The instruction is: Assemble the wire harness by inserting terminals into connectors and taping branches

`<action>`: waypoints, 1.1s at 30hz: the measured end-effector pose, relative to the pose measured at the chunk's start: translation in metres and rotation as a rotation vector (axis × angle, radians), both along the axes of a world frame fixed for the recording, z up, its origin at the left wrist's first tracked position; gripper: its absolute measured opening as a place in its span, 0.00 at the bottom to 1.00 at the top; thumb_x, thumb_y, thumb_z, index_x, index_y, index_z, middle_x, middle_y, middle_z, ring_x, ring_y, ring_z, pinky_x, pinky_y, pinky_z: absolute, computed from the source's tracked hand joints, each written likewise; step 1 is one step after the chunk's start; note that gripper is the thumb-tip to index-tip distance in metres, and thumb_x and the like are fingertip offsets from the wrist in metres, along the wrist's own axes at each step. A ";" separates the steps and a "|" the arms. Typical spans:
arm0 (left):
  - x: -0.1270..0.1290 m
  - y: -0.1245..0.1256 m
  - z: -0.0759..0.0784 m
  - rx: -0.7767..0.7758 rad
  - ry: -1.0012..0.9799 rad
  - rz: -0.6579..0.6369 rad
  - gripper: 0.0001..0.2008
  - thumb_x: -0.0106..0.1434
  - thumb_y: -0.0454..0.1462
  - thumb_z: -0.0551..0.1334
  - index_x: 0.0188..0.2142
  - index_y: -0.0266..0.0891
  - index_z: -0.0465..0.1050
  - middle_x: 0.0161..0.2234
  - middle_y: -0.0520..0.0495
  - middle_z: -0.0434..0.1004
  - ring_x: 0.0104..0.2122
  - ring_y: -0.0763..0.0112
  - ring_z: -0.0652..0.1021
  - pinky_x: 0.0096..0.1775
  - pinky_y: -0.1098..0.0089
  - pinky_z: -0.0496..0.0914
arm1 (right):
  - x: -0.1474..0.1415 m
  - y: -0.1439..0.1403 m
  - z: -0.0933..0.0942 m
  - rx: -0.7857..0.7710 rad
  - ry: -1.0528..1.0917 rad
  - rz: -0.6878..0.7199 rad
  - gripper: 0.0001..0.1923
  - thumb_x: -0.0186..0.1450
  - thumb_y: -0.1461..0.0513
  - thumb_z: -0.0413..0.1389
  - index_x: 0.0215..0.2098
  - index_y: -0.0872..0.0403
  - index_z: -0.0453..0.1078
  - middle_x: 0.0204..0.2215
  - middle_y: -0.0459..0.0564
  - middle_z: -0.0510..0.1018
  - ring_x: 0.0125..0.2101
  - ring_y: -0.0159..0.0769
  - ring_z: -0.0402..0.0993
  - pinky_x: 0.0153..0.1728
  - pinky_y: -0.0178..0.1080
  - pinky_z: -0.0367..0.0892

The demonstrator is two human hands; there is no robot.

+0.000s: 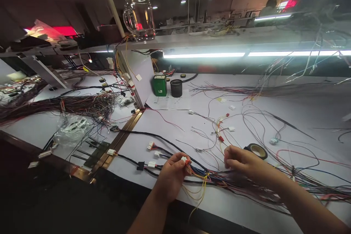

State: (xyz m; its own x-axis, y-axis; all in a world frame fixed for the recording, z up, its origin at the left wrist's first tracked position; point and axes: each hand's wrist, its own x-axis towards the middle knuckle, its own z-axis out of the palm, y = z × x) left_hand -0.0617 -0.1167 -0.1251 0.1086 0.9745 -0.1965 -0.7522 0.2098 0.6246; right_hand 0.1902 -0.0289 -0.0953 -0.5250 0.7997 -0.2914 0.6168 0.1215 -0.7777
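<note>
My left hand [172,175] pinches a white wire connector [184,159] between thumb and fingers. Orange and blue wires [195,168] run from this connector into a bundle on the bench. Around that bundle, yellow wires [205,181] gather and hang toward the front edge. My right hand [241,160] is over the bundle, right of my left hand, with its fingers curled together. Whatever it may hold is hidden or too thin to make out. Left of my left hand lie a white connector [151,164] and a black connector [140,166] on dark sleeved cables.
A roll of black tape [257,151] lies just behind my right hand. Loose wires [307,168] spread to the right. Farther back stand a green box [159,86] and a black cup [176,88]. A glass jar [139,7] stands on the shelf [219,42] above.
</note>
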 end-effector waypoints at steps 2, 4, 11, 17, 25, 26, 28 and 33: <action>0.000 0.000 -0.001 -0.006 -0.004 0.002 0.07 0.56 0.33 0.65 0.36 0.35 0.75 0.33 0.48 0.74 0.26 0.77 0.72 0.34 0.73 0.66 | 0.004 -0.002 0.002 -0.066 0.195 -0.091 0.10 0.63 0.55 0.51 0.39 0.51 0.66 0.26 0.43 0.70 0.26 0.31 0.64 0.28 0.34 0.61; 0.000 0.001 -0.003 -0.012 -0.003 0.007 0.08 0.57 0.33 0.65 0.38 0.35 0.75 0.33 0.47 0.75 0.26 0.77 0.73 0.34 0.73 0.66 | 0.002 -0.003 0.007 -0.028 0.342 -0.217 0.15 0.64 0.50 0.50 0.42 0.50 0.66 0.23 0.42 0.67 0.24 0.30 0.63 0.26 0.34 0.61; 0.001 0.000 -0.007 -0.056 -0.012 0.035 0.11 0.58 0.33 0.66 0.42 0.36 0.74 0.36 0.45 0.78 0.33 0.75 0.76 0.42 0.72 0.68 | -0.040 -0.021 0.052 0.404 0.388 -0.337 0.12 0.64 0.53 0.53 0.42 0.48 0.72 0.28 0.47 0.73 0.25 0.32 0.68 0.27 0.37 0.65; 0.001 -0.002 -0.003 -0.054 -0.037 0.026 0.11 0.59 0.32 0.65 0.43 0.36 0.73 0.37 0.45 0.78 0.37 0.74 0.77 0.44 0.72 0.68 | -0.076 -0.039 0.038 0.639 0.284 -0.005 0.10 0.67 0.59 0.51 0.38 0.49 0.74 0.29 0.48 0.74 0.29 0.33 0.70 0.32 0.36 0.66; 0.000 -0.002 -0.005 -0.046 -0.066 -0.009 0.11 0.61 0.31 0.63 0.44 0.36 0.72 0.40 0.44 0.78 0.39 0.73 0.77 0.49 0.69 0.66 | -0.080 -0.051 0.009 0.684 0.067 -0.082 0.09 0.66 0.59 0.52 0.34 0.49 0.74 0.26 0.46 0.73 0.24 0.29 0.68 0.25 0.32 0.58; 0.000 -0.002 -0.005 -0.048 -0.067 -0.013 0.11 0.61 0.31 0.63 0.45 0.36 0.72 0.40 0.44 0.78 0.39 0.73 0.78 0.49 0.69 0.66 | -0.080 -0.051 0.008 0.700 0.065 -0.094 0.09 0.66 0.59 0.52 0.33 0.49 0.74 0.26 0.46 0.73 0.24 0.29 0.68 0.25 0.32 0.57; 0.001 -0.002 -0.005 -0.050 -0.071 -0.015 0.11 0.61 0.31 0.63 0.45 0.36 0.72 0.40 0.44 0.79 0.39 0.73 0.78 0.48 0.70 0.66 | -0.082 -0.052 0.007 0.736 0.061 -0.113 0.08 0.65 0.60 0.52 0.31 0.50 0.72 0.26 0.45 0.73 0.24 0.29 0.67 0.24 0.32 0.55; 0.001 -0.001 -0.005 -0.042 -0.082 -0.009 0.10 0.62 0.31 0.62 0.44 0.35 0.72 0.39 0.43 0.79 0.39 0.72 0.78 0.47 0.70 0.67 | -0.087 -0.051 0.006 0.851 0.013 -0.120 0.07 0.64 0.61 0.53 0.28 0.51 0.69 0.24 0.43 0.72 0.22 0.27 0.64 0.24 0.33 0.52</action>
